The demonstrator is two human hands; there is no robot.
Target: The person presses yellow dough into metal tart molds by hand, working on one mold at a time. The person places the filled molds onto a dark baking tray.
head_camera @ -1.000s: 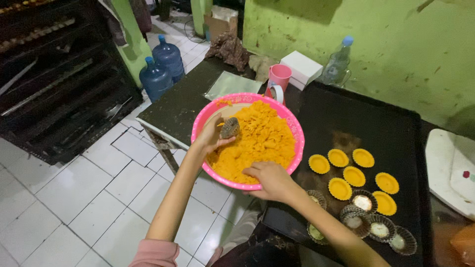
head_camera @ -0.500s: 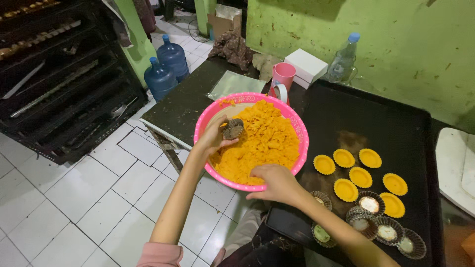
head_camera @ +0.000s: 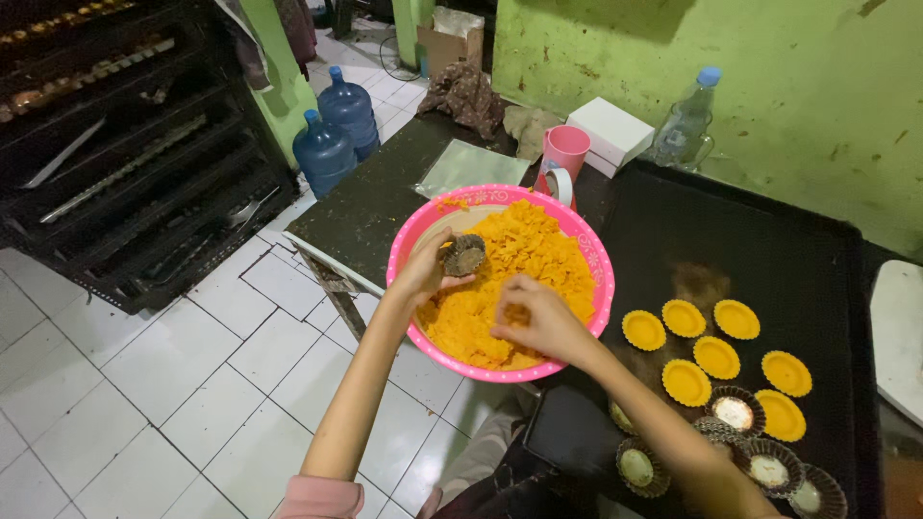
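Note:
A pink bowl [head_camera: 592, 258] full of orange dough [head_camera: 519, 259] stands on the dark table. My left hand [head_camera: 428, 267] holds a small fluted metal tart mould [head_camera: 464, 256] over the bowl's left side. My right hand [head_camera: 538, 319] reaches into the dough near the bowl's front, its fingers pinching some of it. On the black baking tray [head_camera: 769, 250] to the right lie several moulds lined with orange dough [head_camera: 711, 356]. Several unfilled fluted moulds [head_camera: 735, 411] sit at the tray's near edge.
A pink mug [head_camera: 565, 149], a white box [head_camera: 610, 130] and a plastic water bottle [head_camera: 686, 120] stand behind the bowl by the green wall. Two blue water jugs [head_camera: 332, 130] stand on the white tiled floor. A dark oven rack [head_camera: 115, 144] fills the left.
My right hand has moved from the bowl's front rim into the dough. My left hand keeps the mould at about the same spot over the bowl.

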